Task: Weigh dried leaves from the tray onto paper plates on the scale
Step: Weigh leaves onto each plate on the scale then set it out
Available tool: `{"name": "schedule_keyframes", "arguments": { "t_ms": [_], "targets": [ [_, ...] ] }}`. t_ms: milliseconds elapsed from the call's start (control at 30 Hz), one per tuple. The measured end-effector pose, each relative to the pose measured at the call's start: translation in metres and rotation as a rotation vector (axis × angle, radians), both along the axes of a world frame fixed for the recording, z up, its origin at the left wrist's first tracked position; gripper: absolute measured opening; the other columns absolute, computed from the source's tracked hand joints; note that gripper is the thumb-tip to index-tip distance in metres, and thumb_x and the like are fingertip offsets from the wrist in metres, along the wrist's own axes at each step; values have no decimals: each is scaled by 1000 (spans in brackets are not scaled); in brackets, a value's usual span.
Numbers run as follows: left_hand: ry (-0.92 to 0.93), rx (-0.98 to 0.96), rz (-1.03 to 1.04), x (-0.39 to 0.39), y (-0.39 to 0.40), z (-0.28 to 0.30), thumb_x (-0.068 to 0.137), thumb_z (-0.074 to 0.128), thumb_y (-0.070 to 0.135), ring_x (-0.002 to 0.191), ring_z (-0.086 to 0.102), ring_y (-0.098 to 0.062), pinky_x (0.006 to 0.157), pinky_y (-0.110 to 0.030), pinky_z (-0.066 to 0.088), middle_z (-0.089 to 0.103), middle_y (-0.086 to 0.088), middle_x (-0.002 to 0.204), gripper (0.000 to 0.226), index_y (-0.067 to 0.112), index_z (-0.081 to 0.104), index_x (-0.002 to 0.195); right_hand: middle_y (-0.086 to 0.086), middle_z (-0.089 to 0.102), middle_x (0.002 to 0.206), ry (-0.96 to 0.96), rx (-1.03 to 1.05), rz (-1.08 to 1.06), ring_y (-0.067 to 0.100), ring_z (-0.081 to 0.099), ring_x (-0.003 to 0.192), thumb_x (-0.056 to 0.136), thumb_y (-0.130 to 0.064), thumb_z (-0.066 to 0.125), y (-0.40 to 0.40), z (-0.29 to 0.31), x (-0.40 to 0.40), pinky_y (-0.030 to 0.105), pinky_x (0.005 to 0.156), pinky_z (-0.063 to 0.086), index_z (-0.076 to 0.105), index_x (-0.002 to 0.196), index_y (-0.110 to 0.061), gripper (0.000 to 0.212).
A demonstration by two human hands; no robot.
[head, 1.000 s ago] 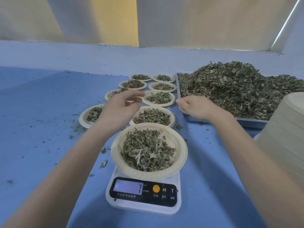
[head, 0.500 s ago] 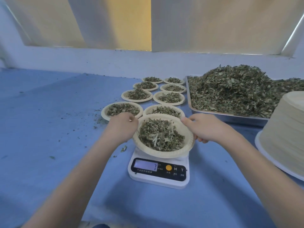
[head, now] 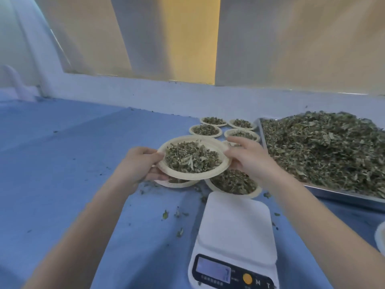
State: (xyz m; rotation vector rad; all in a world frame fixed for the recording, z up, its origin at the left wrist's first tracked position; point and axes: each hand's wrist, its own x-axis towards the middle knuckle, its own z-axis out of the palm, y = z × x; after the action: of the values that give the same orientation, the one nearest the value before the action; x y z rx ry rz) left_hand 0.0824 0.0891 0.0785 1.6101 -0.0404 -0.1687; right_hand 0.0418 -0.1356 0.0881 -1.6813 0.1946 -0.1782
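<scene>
Gripping opposite rims, left hand (head: 137,163) and right hand (head: 248,158) have lifted the plate (head: 193,158) off the scale (head: 236,224), carrying it above the filled plates (head: 234,184) toward the tabletop's far edge. Weighed, then; the smooth white platform is bare. Crumbly grey-green leaves (head: 191,157) heap the shallow round plate; the steel tray (head: 333,195) remains piled high.

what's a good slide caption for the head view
Both hands, left and right, hold a filled paper plate above other plates, beyond the bare scale.
</scene>
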Motion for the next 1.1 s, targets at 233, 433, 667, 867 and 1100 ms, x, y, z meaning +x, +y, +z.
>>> {"name": "schedule_keyframes", "arguments": {
  "t_ms": [233, 433, 667, 867, 1100],
  "targets": [
    [-38, -27, 158, 27, 46, 4, 94, 52, 0, 42, 63, -18, 45, -26, 55, 62, -21, 81, 9, -5, 55, 101, 7, 72, 84, -40, 145, 138, 14, 71, 71, 89, 3, 59, 42, -2, 48, 20, 61, 56, 52, 127, -2, 39],
    [74, 247, 84, 6, 109, -13, 86, 63, 1, 46, 62, -23, 46, -28, 55, 67, -19, 71, 17, -4, 59, 102, 19, 72, 87, 278, -183, 500, 18, 69, 65, 78, -4, 74, 55, -16, 43, 24, 58, 56, 54, 123, -7, 49],
    [224, 443, -102, -26, 130, -46, 81, 69, 1, 58, 67, -31, 55, -30, 56, 70, -15, 69, 17, 2, 62, 97, 6, 74, 82, 473, -566, 747, 8, 65, 63, 83, -19, 73, 57, -34, 27, 16, 55, 47, 60, 107, -6, 30],
    [196, 542, -36, -29, 115, -64, 89, 64, 12, 52, 66, -26, 58, -30, 57, 65, -15, 74, 14, 7, 62, 102, -8, 74, 81, 418, -996, 633, 2, 59, 63, 88, -42, 60, 65, -35, 22, 18, 61, 43, 74, 95, -16, 30],
    [-182, 1005, 51, -15, 74, -24, 97, 48, 28, 74, 51, -18, 68, -26, 41, 59, -4, 112, 31, 16, 52, 125, -7, 68, 93, 190, -1041, 402, 6, 64, 69, 87, -43, 62, 67, -8, 2, 21, 64, 49, 66, 106, -26, 26]
  ]
}}
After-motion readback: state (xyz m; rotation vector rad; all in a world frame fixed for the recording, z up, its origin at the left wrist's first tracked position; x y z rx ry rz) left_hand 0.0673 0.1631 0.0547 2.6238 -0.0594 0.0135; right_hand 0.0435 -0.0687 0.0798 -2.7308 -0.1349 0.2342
